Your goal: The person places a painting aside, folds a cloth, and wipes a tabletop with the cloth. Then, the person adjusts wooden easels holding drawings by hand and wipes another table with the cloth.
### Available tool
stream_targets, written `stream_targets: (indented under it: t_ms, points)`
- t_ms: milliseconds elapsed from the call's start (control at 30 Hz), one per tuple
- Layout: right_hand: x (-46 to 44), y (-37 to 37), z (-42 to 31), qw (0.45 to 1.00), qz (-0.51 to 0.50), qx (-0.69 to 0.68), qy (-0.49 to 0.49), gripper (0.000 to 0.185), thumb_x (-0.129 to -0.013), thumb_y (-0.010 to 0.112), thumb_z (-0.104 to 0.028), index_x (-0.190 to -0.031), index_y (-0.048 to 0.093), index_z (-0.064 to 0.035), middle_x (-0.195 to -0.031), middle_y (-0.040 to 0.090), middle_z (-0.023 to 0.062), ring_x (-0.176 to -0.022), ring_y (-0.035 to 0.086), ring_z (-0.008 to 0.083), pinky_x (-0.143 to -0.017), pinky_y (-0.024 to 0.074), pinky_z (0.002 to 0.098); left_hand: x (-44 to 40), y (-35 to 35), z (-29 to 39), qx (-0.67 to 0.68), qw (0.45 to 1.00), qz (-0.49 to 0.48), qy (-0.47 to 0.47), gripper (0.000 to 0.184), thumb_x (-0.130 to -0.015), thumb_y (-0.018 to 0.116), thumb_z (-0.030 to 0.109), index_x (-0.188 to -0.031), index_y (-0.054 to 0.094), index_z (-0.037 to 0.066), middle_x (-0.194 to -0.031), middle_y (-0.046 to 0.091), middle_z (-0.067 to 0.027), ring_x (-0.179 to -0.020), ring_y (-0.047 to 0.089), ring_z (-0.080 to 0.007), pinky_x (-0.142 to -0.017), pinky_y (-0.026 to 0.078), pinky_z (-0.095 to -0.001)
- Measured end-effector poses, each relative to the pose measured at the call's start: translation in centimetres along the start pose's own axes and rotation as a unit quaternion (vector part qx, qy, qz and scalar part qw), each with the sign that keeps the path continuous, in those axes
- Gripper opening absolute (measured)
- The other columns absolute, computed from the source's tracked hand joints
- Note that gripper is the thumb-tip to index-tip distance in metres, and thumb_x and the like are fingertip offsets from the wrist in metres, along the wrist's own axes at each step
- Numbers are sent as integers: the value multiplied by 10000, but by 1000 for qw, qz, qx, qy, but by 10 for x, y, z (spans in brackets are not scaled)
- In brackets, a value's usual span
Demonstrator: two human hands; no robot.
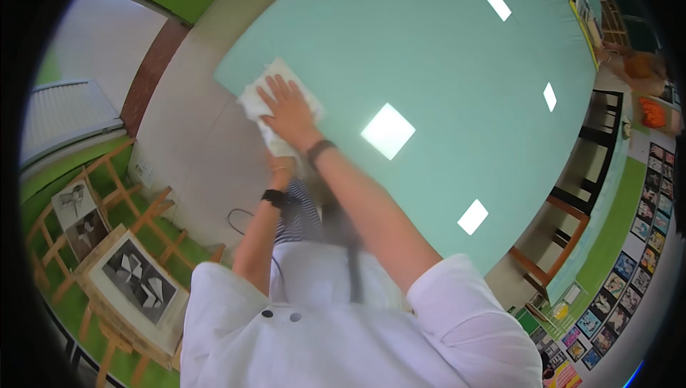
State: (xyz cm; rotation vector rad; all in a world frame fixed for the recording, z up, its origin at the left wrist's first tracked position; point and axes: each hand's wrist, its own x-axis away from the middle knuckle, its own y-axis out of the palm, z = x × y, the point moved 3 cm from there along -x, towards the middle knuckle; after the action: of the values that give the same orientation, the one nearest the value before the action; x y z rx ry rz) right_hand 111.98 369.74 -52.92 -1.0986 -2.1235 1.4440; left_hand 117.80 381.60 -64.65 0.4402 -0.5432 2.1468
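Note:
A white cloth (309,103) lies over the left corner of a pale green tabletop (429,52) and hangs past its edge. Flat on top of it rests my right hand (287,111), fingers spread, with a dark band on the wrist. My left hand (280,162) is lower, beside the table's edge and under the hanging part of the cloth; its fingers are hidden, and a black watch (274,197) is on that wrist. Bright light patches reflect off the tabletop.
Wooden easels (166,227) stand at the lower left, with a framed drawing (139,281) on one. Dark and brown stools (597,152) line the table's far right side. Pictures (625,266) cover the right wall. A thin cable (239,211) hangs near my left forearm.

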Motion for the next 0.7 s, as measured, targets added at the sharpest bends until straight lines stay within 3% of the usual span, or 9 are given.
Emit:
stream_targets:
  t_ms: [133, 233, 300, 400, 533, 600, 700]
  points:
    - [163, -57, 36, 999, -35, -3, 19, 704, -849, 616, -391, -1468, 349, -188, -1547, 280, 73, -1439, 227, 258, -1173, 178, 448, 117, 62, -102, -187, 956, -220, 53, 499, -864, 607, 225, -1299, 475, 20, -1207, 596, -209, -1122, 580, -339, -955, 457, -419]
    - [291, -90, 60, 992, -85, -4, 92, 747, -812, 661, -354, -1469, 345, -191, -1544, 286, 71, -1436, 233, 270, -1164, 200, 459, 199, 106, -182, -289, 866, -381, 148, 477, -855, 607, 222, -1268, 509, 4, -1191, 607, -218, -1107, 590, -342, -950, 461, -419]
    - [375, -111, 74, 979, -120, -31, 159, 762, -797, 673, -285, -1471, 341, -159, -1535, 289, 123, -1425, 245, 318, -1146, 207, 508, 247, 130, -217, -344, 803, -458, 165, 464, -850, 608, 220, -1247, 531, -7, -1180, 614, -224, -1097, 596, -344, -947, 463, -419]
    - [488, -138, 91, 959, -142, 30, 244, 779, -767, 698, -268, -1454, 362, -119, -1522, 301, 161, -1415, 249, 358, -1149, 197, 510, 315, 174, -123, -491, 660, -565, 64, 318, -871, 539, 230, -1035, 694, 7, -1150, 628, -235, -1067, 610, -345, -948, 460, -419]
    - [581, -151, 108, 948, -158, 76, 267, 799, -753, 723, -262, -1443, 364, -77, -1518, 301, 177, -1412, 243, 380, -1154, 185, 508, 326, 203, -176, -451, 667, -550, 219, 423, -815, 658, 379, -1076, 673, 47, -1111, 648, -210, -1039, 613, -364, -915, 479, -415]
    - [578, -147, 116, 954, -151, 75, 246, 822, -743, 736, -272, -1443, 358, -62, -1515, 296, 193, -1413, 239, 383, -1155, 181, 512, 318, 202, -192, -445, 672, -561, 189, 379, -802, 673, 348, -1036, 689, 50, -1087, 658, -203, -1016, 623, -362, -899, 488, -417]
    - [530, -128, 108, 961, -175, 77, 201, 860, -726, 751, -305, -1443, 348, -50, -1508, 294, 219, -1413, 237, 390, -1155, 176, 522, 285, 159, -154, -418, 705, -550, 162, 318, -785, 687, 299, -973, 705, 43, -1023, 675, -194, -959, 640, -364, -856, 506, -419]
